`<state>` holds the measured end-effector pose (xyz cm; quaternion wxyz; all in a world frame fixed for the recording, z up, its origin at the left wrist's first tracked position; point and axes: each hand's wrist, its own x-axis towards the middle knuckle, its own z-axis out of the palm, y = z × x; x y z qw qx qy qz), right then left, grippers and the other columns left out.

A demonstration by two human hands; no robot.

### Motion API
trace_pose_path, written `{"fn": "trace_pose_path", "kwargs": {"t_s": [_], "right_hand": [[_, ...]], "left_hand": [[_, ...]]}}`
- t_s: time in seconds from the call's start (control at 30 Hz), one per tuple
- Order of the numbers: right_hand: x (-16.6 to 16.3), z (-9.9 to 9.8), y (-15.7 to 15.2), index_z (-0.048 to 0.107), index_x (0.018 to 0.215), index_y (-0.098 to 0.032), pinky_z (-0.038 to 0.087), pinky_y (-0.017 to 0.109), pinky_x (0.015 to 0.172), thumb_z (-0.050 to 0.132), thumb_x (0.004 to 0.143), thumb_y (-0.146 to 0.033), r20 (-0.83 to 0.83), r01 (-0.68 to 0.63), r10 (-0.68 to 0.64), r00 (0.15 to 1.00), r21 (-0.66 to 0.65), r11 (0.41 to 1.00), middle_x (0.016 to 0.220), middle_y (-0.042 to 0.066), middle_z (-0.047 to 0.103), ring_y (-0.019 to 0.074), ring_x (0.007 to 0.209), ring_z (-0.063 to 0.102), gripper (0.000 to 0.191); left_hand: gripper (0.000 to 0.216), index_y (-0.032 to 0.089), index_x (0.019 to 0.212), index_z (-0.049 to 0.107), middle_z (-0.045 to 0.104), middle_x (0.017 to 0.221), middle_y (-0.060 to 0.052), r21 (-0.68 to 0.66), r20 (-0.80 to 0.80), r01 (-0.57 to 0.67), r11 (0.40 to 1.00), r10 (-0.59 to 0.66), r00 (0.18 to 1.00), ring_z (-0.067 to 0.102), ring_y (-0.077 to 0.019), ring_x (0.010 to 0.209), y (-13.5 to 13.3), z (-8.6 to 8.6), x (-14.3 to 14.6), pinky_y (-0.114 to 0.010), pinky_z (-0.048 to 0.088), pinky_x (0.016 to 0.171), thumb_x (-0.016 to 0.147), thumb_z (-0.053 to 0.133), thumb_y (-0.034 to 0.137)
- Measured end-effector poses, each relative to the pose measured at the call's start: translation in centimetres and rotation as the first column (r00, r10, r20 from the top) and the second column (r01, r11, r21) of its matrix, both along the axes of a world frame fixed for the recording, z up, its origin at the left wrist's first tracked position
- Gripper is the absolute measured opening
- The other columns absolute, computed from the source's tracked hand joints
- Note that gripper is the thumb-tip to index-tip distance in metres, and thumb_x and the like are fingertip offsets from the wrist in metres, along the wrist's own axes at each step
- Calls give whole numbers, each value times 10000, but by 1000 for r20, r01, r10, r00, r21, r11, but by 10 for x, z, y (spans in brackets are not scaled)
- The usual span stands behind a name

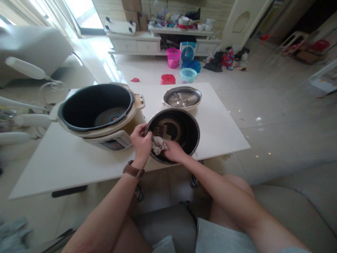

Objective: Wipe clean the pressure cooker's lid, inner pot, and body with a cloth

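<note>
A dark inner cooking pot [188,131] leans toward me at the near edge of the white table. My left hand [141,142] grips its left rim, thumb over the edge and fingers outside. Inside the pot, my right hand [175,151] is closed on a crumpled pale cloth [158,144] that lies against the left inner wall. The pot's bottom shows a brownish ring and some patches. To the left stands the electric cooker body [105,131], its lid off and its black inside exposed. Behind the pot rests the metal-lined lid [183,96], inner side up.
The white table [218,123] carries all these items. White bars [34,119] stick out by its left end. On the floor beyond are a red stool [167,79], a light blue basket [188,74] and a pink basket [173,58]. A cluttered white cabinet [147,46] stands behind.
</note>
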<state>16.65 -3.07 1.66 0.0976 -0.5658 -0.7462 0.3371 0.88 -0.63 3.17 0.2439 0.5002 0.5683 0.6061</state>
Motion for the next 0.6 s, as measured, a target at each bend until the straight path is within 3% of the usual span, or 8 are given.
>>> {"fn": "trace_pose_path", "kwargs": {"t_s": [0.13, 0.27, 0.4, 0.5, 0.6], "right_hand": [[2, 8, -4, 633, 1464, -343, 551, 392, 1039, 615, 875, -199, 181, -169, 164, 970, 17, 985, 1389, 66, 753, 322, 1289, 702, 607], [4, 20, 1, 669, 1416, -356, 571, 412, 968, 628, 876, -215, 335, -238, 220, 916, 14, 971, 1316, 81, 769, 344, 1204, 728, 560], [14, 37, 11, 645, 1422, -318, 580, 401, 924, 564, 906, -179, 376, -62, -16, 927, 195, 979, 1349, 94, 737, 332, 1137, 732, 540], [22, 48, 17, 555, 1515, -285, 574, 385, 962, 506, 951, -166, 315, 101, -222, 923, 359, 928, 1493, 109, 652, 323, 1223, 687, 579], [20, 48, 19, 473, 1590, -258, 566, 393, 1029, 470, 975, -156, 280, 129, -257, 925, 405, 905, 1628, 113, 539, 323, 1357, 611, 623]], "left_hand": [[359, 171, 988, 823, 765, 985, -54, 27, -119, 44, 999, -41, 992, 707, -216, 962, 8, 4, -18, -358, 591, 950, 687, 639, 103], [457, 174, 1085, 831, 804, 1129, -71, 8, -15, 128, 992, -128, 992, 733, -259, 1099, 15, -2, -25, -428, 568, 1078, 691, 618, 88], [429, 177, 1097, 839, 820, 1146, -67, -33, 114, 116, 993, -111, 987, 747, -273, 1110, 19, -10, -23, -470, 559, 1105, 722, 636, 125], [410, 166, 1106, 839, 821, 1145, -79, -31, 132, 112, 993, -107, 986, 748, -273, 1101, 14, -7, -19, -466, 562, 1093, 746, 646, 141], [381, 166, 1109, 838, 819, 1122, -76, -16, 107, 127, 992, -125, 986, 746, -259, 1080, 6, 1, -14, -437, 572, 1063, 780, 647, 159]]}}
